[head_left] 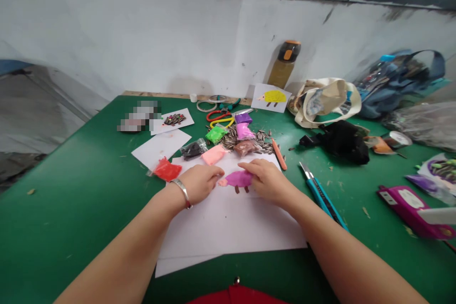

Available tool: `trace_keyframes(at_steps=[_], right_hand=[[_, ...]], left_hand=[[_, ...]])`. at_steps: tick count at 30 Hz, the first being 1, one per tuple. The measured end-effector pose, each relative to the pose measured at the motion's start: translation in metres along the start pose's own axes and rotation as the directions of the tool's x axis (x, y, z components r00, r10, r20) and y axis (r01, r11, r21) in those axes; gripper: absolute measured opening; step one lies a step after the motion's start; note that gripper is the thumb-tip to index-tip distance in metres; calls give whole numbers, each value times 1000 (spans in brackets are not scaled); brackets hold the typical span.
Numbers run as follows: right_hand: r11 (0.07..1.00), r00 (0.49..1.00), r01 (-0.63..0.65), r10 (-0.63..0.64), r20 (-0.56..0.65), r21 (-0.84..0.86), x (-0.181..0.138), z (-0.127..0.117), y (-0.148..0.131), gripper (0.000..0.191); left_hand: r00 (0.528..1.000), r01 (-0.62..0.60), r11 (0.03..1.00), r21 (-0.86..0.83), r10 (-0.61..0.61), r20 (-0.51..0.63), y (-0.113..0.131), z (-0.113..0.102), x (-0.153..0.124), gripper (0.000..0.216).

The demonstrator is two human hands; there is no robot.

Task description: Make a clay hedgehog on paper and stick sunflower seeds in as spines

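A flat purple clay animal shape (238,179) with a pink snout and two small brown legs lies on white paper (228,223). My left hand (199,183), a silver bangle on its wrist, has its fingers curled at the pink snout end. My right hand (267,180) lies over the shape's right side with its fingers pressed down on the clay. Just beyond are small bags of coloured clay: red (167,169), pink (213,154), black (192,149), green (215,134), magenta (244,130) and brown (245,147), beside a pile of sunflower seeds (231,140).
On the green table (71,190) a blue utility knife (320,194) lies right of my right arm, and an orange stick (280,154) next to the seeds. A yellow hedgehog picture (271,98), a bottle (285,64), scissors (219,118), bags (324,99) and a magenta box (409,209) stand farther off.
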State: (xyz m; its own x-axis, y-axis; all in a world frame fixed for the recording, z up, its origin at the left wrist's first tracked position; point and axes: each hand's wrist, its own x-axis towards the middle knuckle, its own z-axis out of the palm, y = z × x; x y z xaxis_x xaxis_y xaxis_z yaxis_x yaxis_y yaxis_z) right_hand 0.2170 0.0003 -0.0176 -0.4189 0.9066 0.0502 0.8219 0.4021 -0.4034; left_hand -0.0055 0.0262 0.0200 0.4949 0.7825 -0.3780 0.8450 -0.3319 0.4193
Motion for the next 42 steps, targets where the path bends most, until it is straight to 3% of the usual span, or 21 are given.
trace_keyframes(at_steps=[9,20,28,34,36,42], right_hand=[[992,999,32,-29,26,-123,-3,0,-12,29],[998,998,61,-61,-27,-8,-2,-2,0,39],[987,998,60,-59,14,-149,-2,0,-6,31],[997,999,29,-27,-27,68,-8,-17,4,42],[998,1000,6,-7,11,65,-13,-25,5,44],[989,978,141,-133,163,-38,-19,-30,-5,49]], left_hand=[[1000,-2,1000,10,2,-4,2,-1,-1,35],[1000,9,1000,-8,-9,-5,1,-1,0,36],[1000,13,999,30,-14,12,3,-1,-1,37],[998,-59,997,58,59,0,3,3,-2,37],[996,-94,993,64,94,5,4,3,-3,36],[989,-147,984,97,145,24,9,3,-6,34]])
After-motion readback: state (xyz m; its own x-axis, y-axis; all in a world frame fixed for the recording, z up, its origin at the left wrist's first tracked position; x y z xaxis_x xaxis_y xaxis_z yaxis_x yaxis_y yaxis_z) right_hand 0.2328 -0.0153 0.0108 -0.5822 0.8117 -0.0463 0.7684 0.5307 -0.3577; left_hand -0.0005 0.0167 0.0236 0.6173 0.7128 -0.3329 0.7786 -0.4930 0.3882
